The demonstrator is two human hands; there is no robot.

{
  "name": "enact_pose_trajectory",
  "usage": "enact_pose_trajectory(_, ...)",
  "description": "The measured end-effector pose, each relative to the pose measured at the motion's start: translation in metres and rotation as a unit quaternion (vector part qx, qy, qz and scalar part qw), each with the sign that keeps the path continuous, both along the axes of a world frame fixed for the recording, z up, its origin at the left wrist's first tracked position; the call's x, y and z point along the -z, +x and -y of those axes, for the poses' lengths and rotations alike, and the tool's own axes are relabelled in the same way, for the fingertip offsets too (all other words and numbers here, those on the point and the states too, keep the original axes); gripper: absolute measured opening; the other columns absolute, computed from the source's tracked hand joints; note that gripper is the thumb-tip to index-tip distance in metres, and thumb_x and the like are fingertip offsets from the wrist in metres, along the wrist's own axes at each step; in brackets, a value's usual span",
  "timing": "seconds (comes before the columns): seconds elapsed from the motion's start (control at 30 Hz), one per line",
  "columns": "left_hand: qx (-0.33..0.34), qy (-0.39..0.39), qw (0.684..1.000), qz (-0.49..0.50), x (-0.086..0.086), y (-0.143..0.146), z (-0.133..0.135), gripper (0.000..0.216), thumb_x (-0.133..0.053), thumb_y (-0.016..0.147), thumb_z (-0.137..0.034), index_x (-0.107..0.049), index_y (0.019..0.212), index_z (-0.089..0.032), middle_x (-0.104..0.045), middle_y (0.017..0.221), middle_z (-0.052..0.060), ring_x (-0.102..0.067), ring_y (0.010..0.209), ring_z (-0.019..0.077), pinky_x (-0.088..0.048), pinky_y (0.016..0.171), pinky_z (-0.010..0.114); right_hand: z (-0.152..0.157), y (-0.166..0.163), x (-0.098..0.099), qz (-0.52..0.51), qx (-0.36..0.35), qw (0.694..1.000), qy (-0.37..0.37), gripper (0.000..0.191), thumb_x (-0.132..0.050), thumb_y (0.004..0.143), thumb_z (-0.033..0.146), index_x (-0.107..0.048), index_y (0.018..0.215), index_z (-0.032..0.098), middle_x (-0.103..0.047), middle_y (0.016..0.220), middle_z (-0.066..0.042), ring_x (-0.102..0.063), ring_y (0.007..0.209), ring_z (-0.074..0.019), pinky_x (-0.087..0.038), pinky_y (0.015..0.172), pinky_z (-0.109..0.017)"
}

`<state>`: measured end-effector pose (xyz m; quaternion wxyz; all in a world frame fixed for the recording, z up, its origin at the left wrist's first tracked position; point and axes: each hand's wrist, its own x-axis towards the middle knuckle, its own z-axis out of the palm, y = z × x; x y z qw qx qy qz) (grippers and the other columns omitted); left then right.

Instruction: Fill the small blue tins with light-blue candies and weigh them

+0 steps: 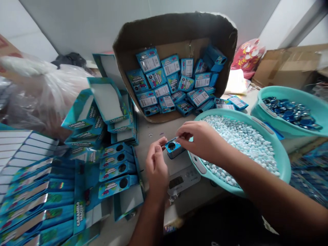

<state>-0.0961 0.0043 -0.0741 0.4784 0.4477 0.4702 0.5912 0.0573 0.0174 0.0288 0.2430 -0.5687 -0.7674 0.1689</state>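
A small blue candy box [174,153] with a round dark hole in its near face sits on or just over a white digital scale [185,180]. My left hand [156,164] is at the box's left end, fingers loosely curved and thumb apart; I cannot tell whether the fingertips touch it. From the right, my right hand [198,135] reaches across a turquoise tub [280,164] of pale blue and white candies [239,143]. Its fingers are pinched at the box's upper right edge and hide that end.
An open carton [176,30] lies behind, holding many blue boxes [148,61]. Display trays [107,99] are stacked at left, beside rows of boxes with holes [119,186]. Another turquoise basin [307,99] at right holds shiny blue lids or caps [292,111].
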Motion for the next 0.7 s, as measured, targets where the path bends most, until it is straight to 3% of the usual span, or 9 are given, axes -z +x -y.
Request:
enact_pose_trajectory(0.23,0.013,-0.041,0.999,0.019,-0.005,0.000,-0.001,0.050,-0.049,0.096,-0.059,-0.070,0.109,-0.016,-0.070,0.115,0.011,-0.064,0.111,0.0245,-0.048,0.099,0.036,0.000,-0.015,0.013,-0.001,-0.056,0.998,-0.006,0.008,-0.070,0.087,0.009,-0.074,0.092,0.014,-0.070,0.087,-0.004,-0.061,0.079,-0.0155,-0.040,0.071,-0.025)
enact_pose_trajectory(0.4,0.017,-0.028,0.999,0.017,-0.002,-0.001,-0.001,0.048,-0.049,0.096,-0.059,-0.070,0.109,-0.018,-0.070,0.114,0.009,-0.065,0.109,0.0231,-0.049,0.097,0.035,0.003,0.015,0.006,0.075,0.022,0.996,0.039,0.019,-0.053,0.098,0.015,-0.072,0.095,0.015,-0.069,0.095,-0.006,-0.063,0.087,-0.0196,-0.042,0.075,-0.029)
enact_pose_trajectory(0.5,0.012,-0.023,1.000,0.009,0.000,-0.001,-0.002,0.046,-0.050,0.097,-0.058,-0.071,0.108,-0.018,-0.071,0.113,0.008,-0.065,0.106,0.0222,-0.049,0.097,0.034,0.004,0.042,0.004,0.192,0.065,0.978,-0.044,0.013,-0.059,0.093,0.019,-0.072,0.091,0.016,-0.068,0.094,-0.008,-0.063,0.086,-0.0237,-0.043,0.074,-0.032)
enact_pose_trajectory(0.6,0.009,-0.032,0.999,-0.015,0.000,0.000,-0.002,0.046,-0.050,0.097,-0.057,-0.071,0.106,-0.018,-0.071,0.112,0.008,-0.064,0.107,0.0225,-0.048,0.097,0.034,0.005,0.053,0.004,0.265,0.040,0.953,-0.143,0.010,-0.070,0.085,0.024,-0.071,0.091,0.015,-0.067,0.099,-0.010,-0.063,0.089,-0.0264,-0.043,0.075,-0.033)
enact_pose_trajectory(0.7,0.013,-0.032,0.999,-0.033,0.001,0.000,-0.002,0.046,-0.049,0.098,-0.057,-0.071,0.107,-0.018,-0.071,0.113,0.008,-0.064,0.107,0.0228,-0.048,0.097,0.035,0.007,0.049,0.003,0.294,0.042,0.939,-0.174,0.007,-0.069,0.084,0.019,-0.070,0.088,0.014,-0.066,0.100,-0.010,-0.063,0.091,-0.0260,-0.043,0.076,-0.033)
